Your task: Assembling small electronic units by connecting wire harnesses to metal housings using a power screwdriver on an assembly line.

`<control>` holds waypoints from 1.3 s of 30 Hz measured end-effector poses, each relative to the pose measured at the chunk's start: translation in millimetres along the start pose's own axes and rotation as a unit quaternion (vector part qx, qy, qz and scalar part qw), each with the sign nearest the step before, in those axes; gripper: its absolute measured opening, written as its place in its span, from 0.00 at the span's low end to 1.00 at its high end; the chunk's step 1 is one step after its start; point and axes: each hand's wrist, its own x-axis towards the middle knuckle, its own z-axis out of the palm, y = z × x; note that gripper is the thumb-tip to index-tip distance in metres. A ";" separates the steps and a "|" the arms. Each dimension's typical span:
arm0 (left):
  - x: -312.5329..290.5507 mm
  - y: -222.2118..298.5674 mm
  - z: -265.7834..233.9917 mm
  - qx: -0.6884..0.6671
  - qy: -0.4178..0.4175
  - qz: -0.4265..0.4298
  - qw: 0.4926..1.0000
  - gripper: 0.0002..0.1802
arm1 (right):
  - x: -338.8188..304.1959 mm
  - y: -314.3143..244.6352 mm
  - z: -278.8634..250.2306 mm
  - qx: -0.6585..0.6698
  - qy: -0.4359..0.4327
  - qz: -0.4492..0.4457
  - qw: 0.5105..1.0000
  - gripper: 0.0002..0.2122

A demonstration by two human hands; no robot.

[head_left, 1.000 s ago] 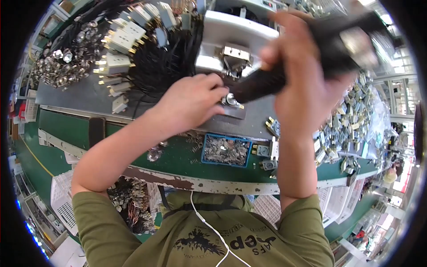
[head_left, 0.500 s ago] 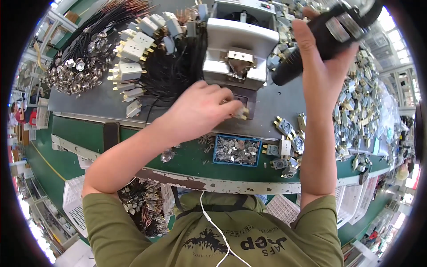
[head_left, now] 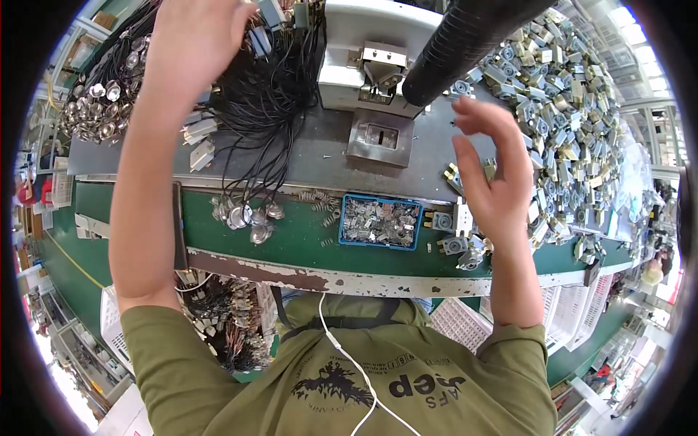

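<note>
My left hand [head_left: 195, 40] reaches to the far left, over pale grey plug housings [head_left: 200, 129] and a bundle of black wires [head_left: 273, 94]. Its fingertips are cut off by the top edge, so what they hold, if anything, is hidden. On the right, my right hand [head_left: 496, 163] is open and holds nothing, thumb and fingers apart and slightly curled. Above and left of it hangs a thick black cylindrical power tool [head_left: 465, 47], tilted and apart from the hand. Between my hands lies a metal block [head_left: 381, 138] with a slotted recess, in front of a metal fixture [head_left: 383, 65].
A blue tray [head_left: 417, 225] of small metal pieces sits near the front edge, with loose springs [head_left: 317, 198] to its left. Round metal contacts [head_left: 243, 216] end the black wires. A large heap of grey housings [head_left: 567, 116] fills the right side.
My left hand has gone from the metal block to the far left. My right hand has let go of the black power tool and come down nearer to me. The block's recess is now uncovered.
</note>
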 end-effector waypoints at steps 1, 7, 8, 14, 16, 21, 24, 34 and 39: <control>-4.6 9.6 0.6 -0.038 0.014 -0.008 0.999 0.15 | -2.2 -9.3 -12.0 -0.045 -0.062 0.050 0.996 0.20; -68.8 85.4 -6.8 -0.250 -0.149 0.104 0.951 0.13 | -50.1 -4.5 -43.3 -0.261 -0.245 0.134 0.924 0.23; -70.0 89.6 -0.6 -0.250 -0.150 0.102 0.951 0.13 | -53.1 -4.7 -41.1 -0.261 -0.247 0.134 0.924 0.23; -76.7 77.4 24.0 -0.116 -0.023 0.090 0.989 0.12 | -54.7 1.9 -29.9 -0.271 -0.229 0.155 0.922 0.23; -77.6 73.1 22.5 -0.116 -0.015 0.071 0.991 0.11 | -54.3 2.4 -28.1 -0.278 -0.232 0.145 0.921 0.23; -74.9 64.2 15.0 -0.139 -0.007 0.035 0.990 0.11 | -54.1 6.7 -29.4 -0.284 -0.240 0.143 0.917 0.24; -75.7 60.0 16.7 -0.120 -0.023 0.011 0.992 0.11 | -56.2 9.6 -30.5 -0.276 -0.238 0.142 0.920 0.24; -69.9 85.1 40.9 -0.140 -0.005 0.026 0.990 0.13 | -42.3 -0.3 -23.2 -0.209 -0.153 0.126 0.958 0.35; -71.9 84.9 53.0 -0.178 -0.001 0.011 0.984 0.08 | -33.8 -2.5 -10.4 -0.180 -0.141 0.064 0.971 0.36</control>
